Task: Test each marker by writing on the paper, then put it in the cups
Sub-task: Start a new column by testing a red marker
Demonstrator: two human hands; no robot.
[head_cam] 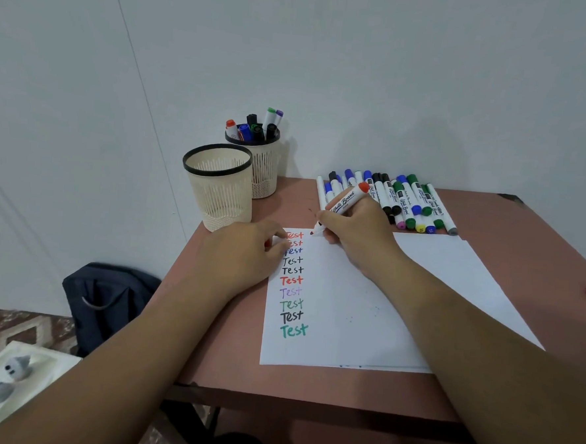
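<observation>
Your right hand (356,232) grips the red marker (342,204); your left hand (245,249), pinching its cap, pins the paper (417,298). Ease off and the sheet slides, smearing the stroke.

Two mesh cups (218,186) are standing upper centre; seven markers (254,128) are sitting in the rear one (263,172). Ten "Test" words (292,282) are showing on the paper (348,311).
</observation>
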